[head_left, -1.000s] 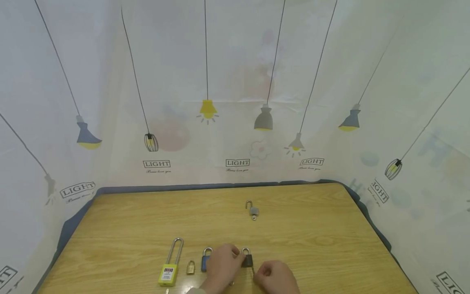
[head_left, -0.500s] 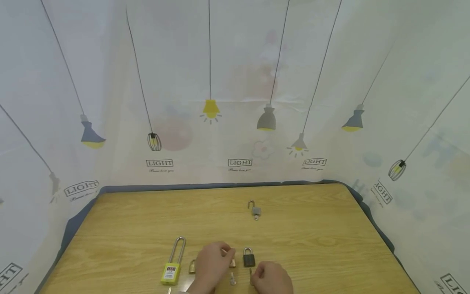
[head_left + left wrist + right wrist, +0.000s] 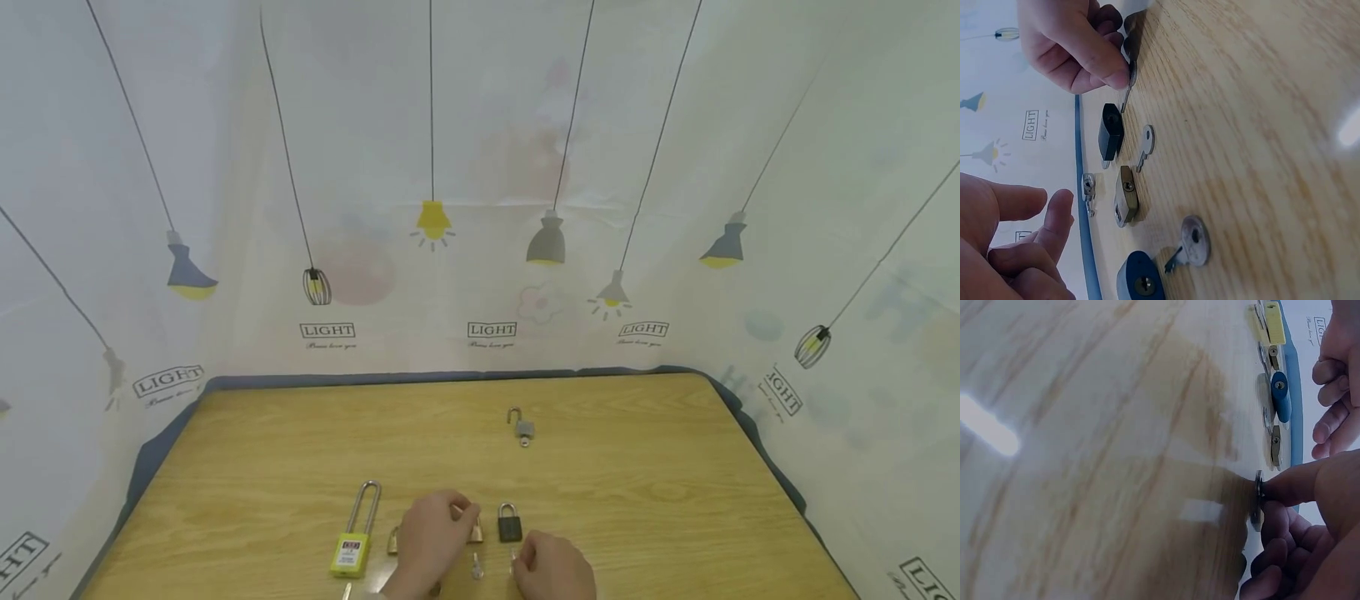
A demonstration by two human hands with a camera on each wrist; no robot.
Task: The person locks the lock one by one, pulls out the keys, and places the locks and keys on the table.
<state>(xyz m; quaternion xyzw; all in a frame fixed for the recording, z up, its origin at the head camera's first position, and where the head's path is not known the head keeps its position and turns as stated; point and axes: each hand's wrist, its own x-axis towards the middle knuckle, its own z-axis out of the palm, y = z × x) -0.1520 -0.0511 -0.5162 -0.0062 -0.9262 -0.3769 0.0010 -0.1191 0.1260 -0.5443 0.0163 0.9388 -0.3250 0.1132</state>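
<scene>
My right hand (image 3: 555, 568) is low at the table, its thumb and fingertip pinching a small key (image 3: 1132, 74) by the bow. The blade points toward the keyhole end of a black padlock (image 3: 510, 527), which lies locked-looking just beyond. My left hand (image 3: 435, 537) hovers above the padlocks with thumb and forefinger apart, holding nothing. Near its fingertips in the head view is a brass padlock (image 3: 476, 531), with a loose key (image 3: 477, 567) in front. Under the left hand a blue padlock (image 3: 1140, 278) is hidden from the head camera; another key (image 3: 1195, 242) lies before it.
A yellow padlock (image 3: 349, 553) with a long shackle lies at the left, beside a small brass padlock (image 3: 393, 542) partly covered by the left hand. Farther back lies a grey padlock (image 3: 524, 429), shackle open, key in it. Printed cloth walls (image 3: 360, 167) surround the wooden table.
My left hand has drawn back leftward from the black padlock, covering the blue one and exposing the brass one. My right hand has shifted slightly left with its key. The head view has shifted slightly.
</scene>
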